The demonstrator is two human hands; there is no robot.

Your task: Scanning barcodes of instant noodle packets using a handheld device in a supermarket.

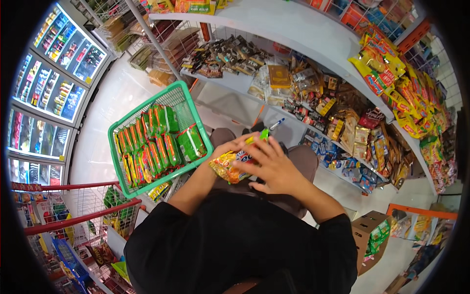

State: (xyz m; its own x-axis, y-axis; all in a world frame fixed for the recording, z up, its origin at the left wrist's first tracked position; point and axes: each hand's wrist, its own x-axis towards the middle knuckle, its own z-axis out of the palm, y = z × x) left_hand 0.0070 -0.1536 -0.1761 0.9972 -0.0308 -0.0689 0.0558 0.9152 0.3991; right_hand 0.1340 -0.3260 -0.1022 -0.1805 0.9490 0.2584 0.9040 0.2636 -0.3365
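Note:
In front of my lap, my left hand (230, 145) is wrapped round the far side of an instant noodle packet (229, 165), partly hidden by the packet and my other hand. My right hand (270, 165) lies over the packet's right part with its fingers spread; whether it presses on the wrapper I cannot tell. The packet is yellow and orange with a green end. To the left a green plastic basket (163, 92) holds rows of green and orange noodle packets (158, 150), standing on edge, with a larger green pack (191, 143) at its right side.
A white shelf (293, 33) curves across the top, above heaped coffee sachets (235, 55). Yellow noodle packets (382, 70) hang over its right end. A blue-and-white pen (276, 124) is beyond my knees. A cardboard box (367, 235) stands at right, a red-railed wire rack (80, 217) at left.

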